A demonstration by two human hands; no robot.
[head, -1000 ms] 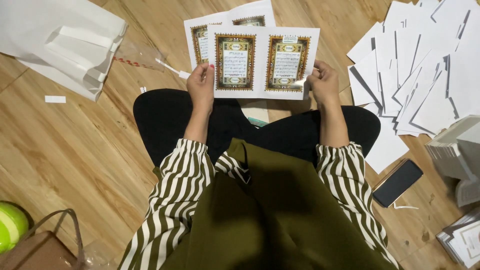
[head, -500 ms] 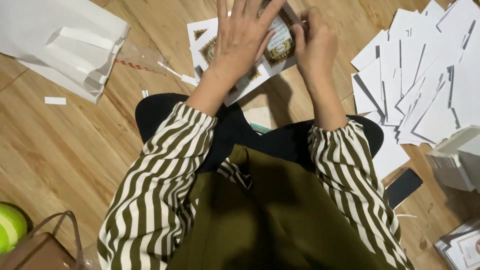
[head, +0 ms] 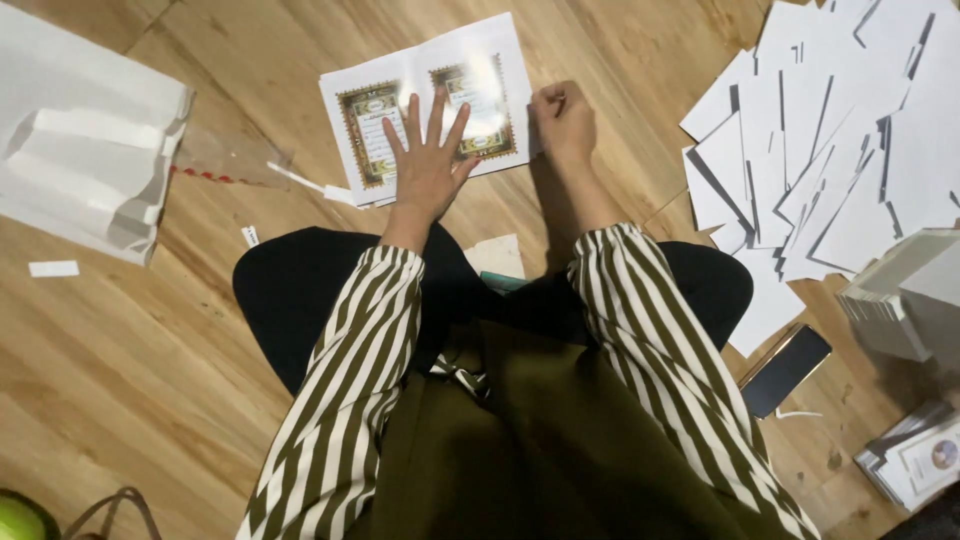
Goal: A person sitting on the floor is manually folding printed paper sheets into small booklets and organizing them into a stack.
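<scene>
A white printed sheet (head: 350,85) with two ornate framed panels lies flat on the wooden floor in front of my knees. My left hand (head: 428,160) presses down on its middle with the fingers spread, holding nothing. My right hand (head: 563,122) rests as a loose fist at the sheet's right edge; whether it pinches the paper I cannot tell. Both arms wear olive-and-white striped sleeves.
A heap of white sheets (head: 840,150) spreads at the right. A stack of booklets (head: 900,300) and a dark phone (head: 785,370) lie near my right knee. White folded paper (head: 80,170) and a clear plastic wrapper (head: 225,155) lie at the left.
The sheet was held up in both hands a second ago; it now lies flat on the floor. My left hand moved onto its middle, and my right hand went to its right edge.
</scene>
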